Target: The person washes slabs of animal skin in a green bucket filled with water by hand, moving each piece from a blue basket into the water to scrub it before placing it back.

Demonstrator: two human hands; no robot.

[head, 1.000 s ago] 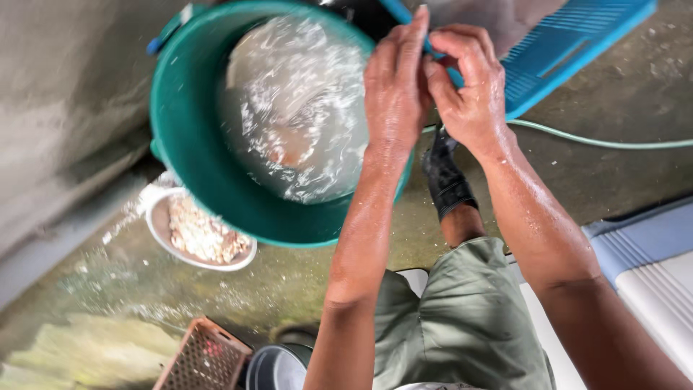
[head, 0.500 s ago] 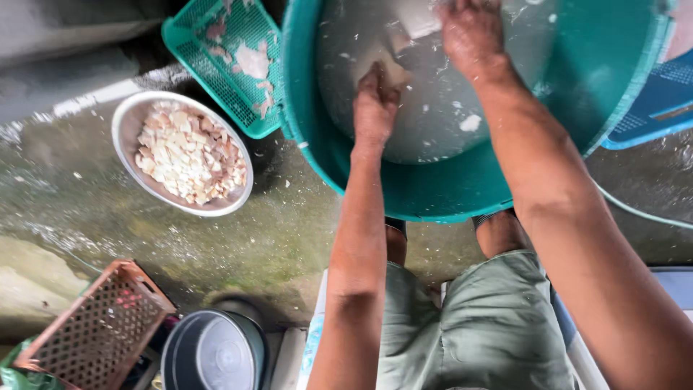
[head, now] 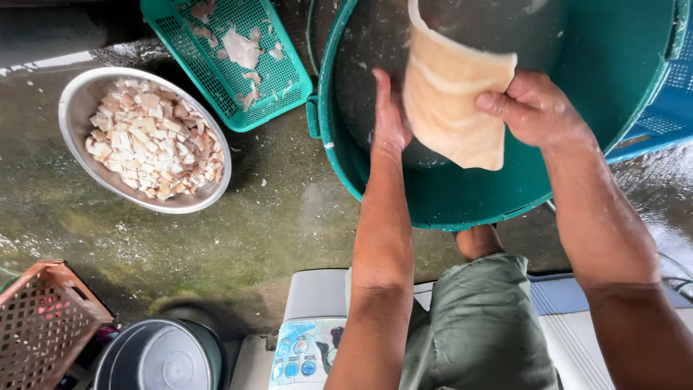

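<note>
Pale sheet up over green tub, top end cut off by frame edge. Right hand pinching sheet's right edge, thumb in front, fingers hidden behind. Left hand flat and spread against sheet's left side, inside tub. Tub contents dark, hard to make out. Steel bowl of pale chunks on wet floor, left. Green basket with scraps beside tub, top cut off. Brown crate at lower left, partly out of frame.
</note>
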